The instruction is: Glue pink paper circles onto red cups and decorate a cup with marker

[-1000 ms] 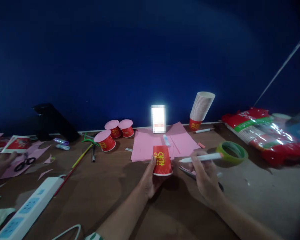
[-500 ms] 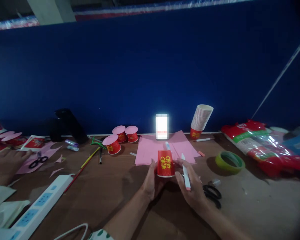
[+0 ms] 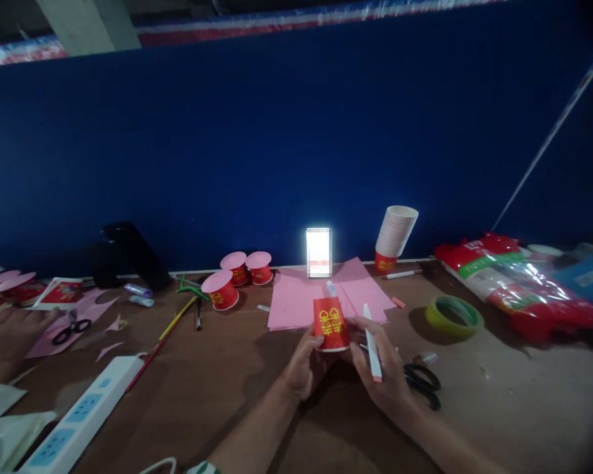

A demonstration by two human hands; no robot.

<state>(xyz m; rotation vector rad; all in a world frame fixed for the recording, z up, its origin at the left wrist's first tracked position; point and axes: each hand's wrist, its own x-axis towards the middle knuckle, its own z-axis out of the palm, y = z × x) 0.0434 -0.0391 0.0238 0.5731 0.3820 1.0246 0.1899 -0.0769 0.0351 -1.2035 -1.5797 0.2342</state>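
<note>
My left hand [image 3: 304,365] is closed on a red paper cup [image 3: 331,321] with yellow characters. The cup is upside down and slightly tilted, its white rim at the bottom. A white marker [image 3: 372,345] with a pinkish end is clasped between the fingers of my right hand [image 3: 383,368], whose fingertips are close to the cup's right side; whether they touch it I cannot tell. Behind the cup lie pink paper sheets [image 3: 291,299], with another pale marker tip [image 3: 331,288] on them. Black-handled scissors [image 3: 423,385] lie beside my right hand.
Red cups topped with pink discs [image 3: 221,289] stand at left of the sheets. A power strip [image 3: 82,415] and another person's hand [image 3: 14,336] are farther left. Rightward are a cup stack [image 3: 396,232], a tape roll [image 3: 453,317] and a red plastic package [image 3: 504,276]. A blue partition [image 3: 257,131] rises behind.
The red cup has tilted and shifted slightly right, and my left thumb now shows on its front. My right hand with the marker has moved a little to the right and down.
</note>
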